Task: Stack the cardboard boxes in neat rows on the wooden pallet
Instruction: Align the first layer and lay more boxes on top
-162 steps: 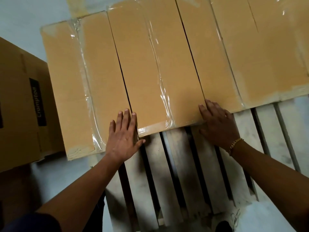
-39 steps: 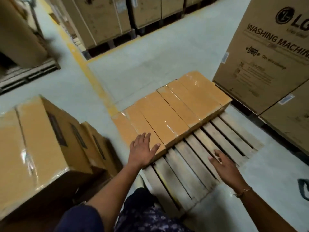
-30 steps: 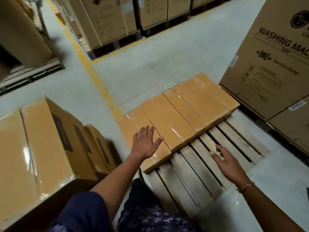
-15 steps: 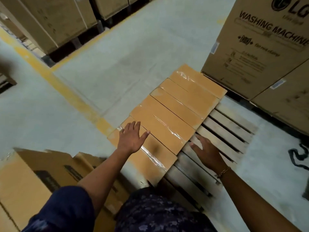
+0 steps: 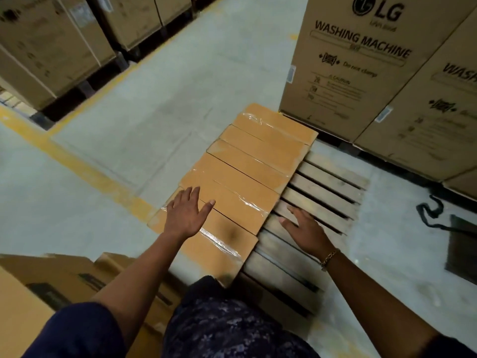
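One row of cardboard boxes point(image 5: 247, 177) covers the wooden pallet's point(image 5: 327, 193) left half; the left hand point(image 5: 184, 215) lies flat, fingers spread, over the nearest two; the right hand point(image 5: 304, 228), straight-fingered and empty, is above its bare side. It is probably best to press the box ends flush along one line.

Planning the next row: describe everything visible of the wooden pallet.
The wooden pallet lies flat on the concrete floor: pale, worn slats with dark gaps between. A row of tape-sealed cardboard boxes covers its left part; the right part's slats are bare. The open right hand is over them; contact unclear.
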`<action>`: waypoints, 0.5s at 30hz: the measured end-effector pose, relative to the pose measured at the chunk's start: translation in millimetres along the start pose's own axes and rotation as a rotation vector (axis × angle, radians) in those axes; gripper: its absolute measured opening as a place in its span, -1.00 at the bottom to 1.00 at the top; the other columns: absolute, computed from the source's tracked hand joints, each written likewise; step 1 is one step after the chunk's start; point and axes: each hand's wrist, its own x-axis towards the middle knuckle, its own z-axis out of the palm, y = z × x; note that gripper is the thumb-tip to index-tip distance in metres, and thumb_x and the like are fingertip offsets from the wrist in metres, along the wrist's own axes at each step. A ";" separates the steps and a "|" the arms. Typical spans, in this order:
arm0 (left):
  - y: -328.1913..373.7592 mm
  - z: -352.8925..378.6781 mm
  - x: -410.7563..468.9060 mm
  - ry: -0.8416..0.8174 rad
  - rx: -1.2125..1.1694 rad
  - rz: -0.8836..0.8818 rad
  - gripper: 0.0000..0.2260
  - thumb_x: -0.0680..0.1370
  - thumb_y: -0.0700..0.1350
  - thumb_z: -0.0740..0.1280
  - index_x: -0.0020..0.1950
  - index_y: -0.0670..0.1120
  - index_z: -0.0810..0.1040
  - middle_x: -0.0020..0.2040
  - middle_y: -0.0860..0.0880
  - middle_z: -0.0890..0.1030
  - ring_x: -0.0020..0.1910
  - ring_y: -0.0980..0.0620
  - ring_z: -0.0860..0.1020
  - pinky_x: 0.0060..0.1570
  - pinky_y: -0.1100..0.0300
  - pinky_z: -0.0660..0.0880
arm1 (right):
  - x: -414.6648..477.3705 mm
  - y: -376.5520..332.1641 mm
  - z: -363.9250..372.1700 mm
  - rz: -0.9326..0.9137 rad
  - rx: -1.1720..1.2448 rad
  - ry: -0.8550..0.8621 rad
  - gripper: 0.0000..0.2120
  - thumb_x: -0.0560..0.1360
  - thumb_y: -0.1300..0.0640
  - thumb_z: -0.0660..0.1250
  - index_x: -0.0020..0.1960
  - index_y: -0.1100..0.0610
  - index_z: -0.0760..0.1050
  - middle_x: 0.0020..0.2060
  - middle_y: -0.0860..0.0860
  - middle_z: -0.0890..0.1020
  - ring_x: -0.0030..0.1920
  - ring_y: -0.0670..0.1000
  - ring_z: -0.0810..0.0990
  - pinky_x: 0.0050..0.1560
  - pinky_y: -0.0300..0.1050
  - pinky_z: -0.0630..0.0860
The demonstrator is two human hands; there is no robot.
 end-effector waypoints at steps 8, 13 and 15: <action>29.3 -5.5 9.5 -0.001 0.045 0.095 -0.06 0.44 0.51 -0.24 0.66 -0.01 0.18 0.65 -0.09 0.21 0.63 -0.11 0.12 0.52 -0.16 0.13 | -16.3 15.3 -14.9 0.047 0.014 0.084 -0.40 0.62 -0.23 0.24 0.57 0.01 0.28 0.51 0.03 0.38 0.49 0.10 0.36 0.44 0.18 0.35; 43.2 -13.8 35.9 0.004 0.098 0.205 -0.08 0.46 0.50 -0.22 0.64 -0.02 0.21 0.63 -0.10 0.24 0.62 -0.12 0.15 0.51 -0.17 0.16 | -8.6 11.1 -13.3 0.086 0.017 0.179 -0.41 0.61 -0.22 0.25 0.55 0.01 0.29 0.52 0.00 0.37 0.49 0.09 0.35 0.43 0.11 0.34; 43.5 -18.1 51.4 -0.004 0.108 0.232 -0.08 0.46 0.50 -0.23 0.64 -0.02 0.21 0.63 -0.10 0.24 0.62 -0.12 0.15 0.51 -0.18 0.16 | -2.2 5.9 -11.1 0.100 0.011 0.187 -0.41 0.62 -0.22 0.24 0.57 0.02 0.28 0.53 0.01 0.35 0.50 0.09 0.34 0.43 0.07 0.32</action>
